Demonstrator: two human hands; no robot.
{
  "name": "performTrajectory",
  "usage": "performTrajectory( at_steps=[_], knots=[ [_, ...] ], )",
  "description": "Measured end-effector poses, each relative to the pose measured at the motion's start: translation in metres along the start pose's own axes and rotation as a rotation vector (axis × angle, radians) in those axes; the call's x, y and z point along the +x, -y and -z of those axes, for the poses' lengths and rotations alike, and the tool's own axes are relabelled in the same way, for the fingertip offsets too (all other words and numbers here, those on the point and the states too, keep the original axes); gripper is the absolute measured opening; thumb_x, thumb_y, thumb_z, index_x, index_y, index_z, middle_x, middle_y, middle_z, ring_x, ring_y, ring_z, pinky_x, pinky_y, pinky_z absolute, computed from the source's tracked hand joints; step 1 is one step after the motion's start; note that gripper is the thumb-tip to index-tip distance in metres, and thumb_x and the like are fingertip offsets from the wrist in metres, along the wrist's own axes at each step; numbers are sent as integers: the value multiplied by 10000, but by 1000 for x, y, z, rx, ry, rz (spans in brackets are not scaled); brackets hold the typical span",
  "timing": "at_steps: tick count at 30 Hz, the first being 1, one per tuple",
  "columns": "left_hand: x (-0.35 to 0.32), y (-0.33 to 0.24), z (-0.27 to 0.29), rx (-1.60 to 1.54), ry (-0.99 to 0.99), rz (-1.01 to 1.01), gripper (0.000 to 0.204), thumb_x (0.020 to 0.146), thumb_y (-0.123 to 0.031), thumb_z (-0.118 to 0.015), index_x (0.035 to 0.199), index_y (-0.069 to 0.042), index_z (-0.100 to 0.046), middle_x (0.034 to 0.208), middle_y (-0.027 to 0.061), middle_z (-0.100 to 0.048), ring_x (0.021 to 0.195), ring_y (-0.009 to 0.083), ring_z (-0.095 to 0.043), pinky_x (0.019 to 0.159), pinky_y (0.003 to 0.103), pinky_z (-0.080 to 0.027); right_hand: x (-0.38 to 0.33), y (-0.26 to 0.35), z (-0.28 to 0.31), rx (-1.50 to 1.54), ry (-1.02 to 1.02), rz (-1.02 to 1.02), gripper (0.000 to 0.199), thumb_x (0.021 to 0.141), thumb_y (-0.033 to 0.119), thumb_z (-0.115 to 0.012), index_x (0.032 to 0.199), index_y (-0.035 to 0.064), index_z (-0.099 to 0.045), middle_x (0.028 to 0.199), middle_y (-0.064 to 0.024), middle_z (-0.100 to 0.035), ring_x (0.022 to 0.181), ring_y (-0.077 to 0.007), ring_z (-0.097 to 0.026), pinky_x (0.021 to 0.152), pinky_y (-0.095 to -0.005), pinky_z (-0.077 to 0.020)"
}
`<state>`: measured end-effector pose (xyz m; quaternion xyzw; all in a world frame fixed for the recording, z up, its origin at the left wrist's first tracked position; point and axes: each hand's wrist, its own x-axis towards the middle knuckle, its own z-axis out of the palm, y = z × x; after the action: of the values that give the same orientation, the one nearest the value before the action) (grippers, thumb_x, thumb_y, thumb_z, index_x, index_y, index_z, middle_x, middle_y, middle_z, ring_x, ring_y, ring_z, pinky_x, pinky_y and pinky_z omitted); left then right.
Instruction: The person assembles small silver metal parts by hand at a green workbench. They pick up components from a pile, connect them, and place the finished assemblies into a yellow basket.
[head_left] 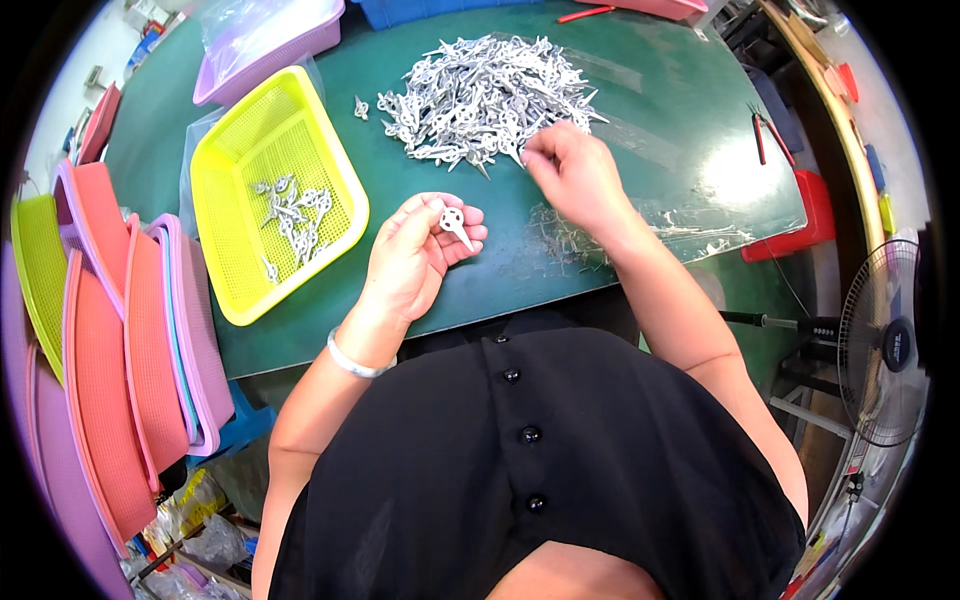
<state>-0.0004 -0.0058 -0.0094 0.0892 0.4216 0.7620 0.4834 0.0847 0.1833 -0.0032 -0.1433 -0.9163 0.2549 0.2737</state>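
Left hand pinches silver part; right hand bunched at pile, grip unclear.
Yellow basket, ten o'clock: loose parts.

Green tabletop with bright glare, green floor below, black fan to the right

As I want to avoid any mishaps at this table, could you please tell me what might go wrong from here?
The grey part in the left grip is small and slim, so it might slip. The right grip is at the edge of a loose heap; pieces could slide, and their pointed ends might prick. Those ends could also catch in the yellow basket's mesh.
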Motion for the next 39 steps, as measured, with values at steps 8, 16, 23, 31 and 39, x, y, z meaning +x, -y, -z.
performTrajectory(
  at_steps=[8, 16, 23, 31, 39],
  knots=[
    [-1, -1, -1, 17, -36, 33, 149, 857, -161, -457, 923, -38, -509, 784, 71, -554, 660, 166, -540, 617, 286, -467, 35, -21, -7, -301, 29, -57, 159, 727, 220, -593, 743, 67, -632, 765, -78, -555, 717, -260, -562, 632, -368, -446],
    [2, -4, -6, 74, -33, 19, 121, 848, -118, -484, 928, -38, -528, 747, 36, -539, 602, 105, -484, 536, 232, -396, 40, -26, -8, 148, 33, -258, 129, 711, 156, -597, 730, 32, -627, 711, -54, -579, 639, -171, -552, 578, -299, -438],
    [10, -12, -22, 101, -54, -80, 160, 851, -129, -522, 981, -38, -533, 731, 9, -543, 557, 55, -463, 497, 194, -371, 38, 0, 15, 901, 319, -347, 97, 795, 118, -578, 809, 23, -572, 696, 7, -570, 593, -30, -484, 524, -168, -379],
    [23, -22, -40, 148, -88, -271, 245, 850, -171, -550, 1051, -31, -546, 734, 3, -547, 528, 35, -440, 471, 178, -350, 14, 26, 5, 884, 277, -254, 78, 755, 69, -620, 760, 8, -573, 669, 23, -546, 575, -21, -459, 502, -176, -387],
    [25, -25, -38, 127, -104, -240, 148, 849, -140, -546, 934, -26, -583, 694, 0, -520, 514, 41, -421, 464, 188, -337, 5, 37, 11, 1048, 336, -375, 101, 764, 90, -620, 795, 9, -568, 675, -7, -567, 562, -46, -510, 489, -174, -402]
  ],
)
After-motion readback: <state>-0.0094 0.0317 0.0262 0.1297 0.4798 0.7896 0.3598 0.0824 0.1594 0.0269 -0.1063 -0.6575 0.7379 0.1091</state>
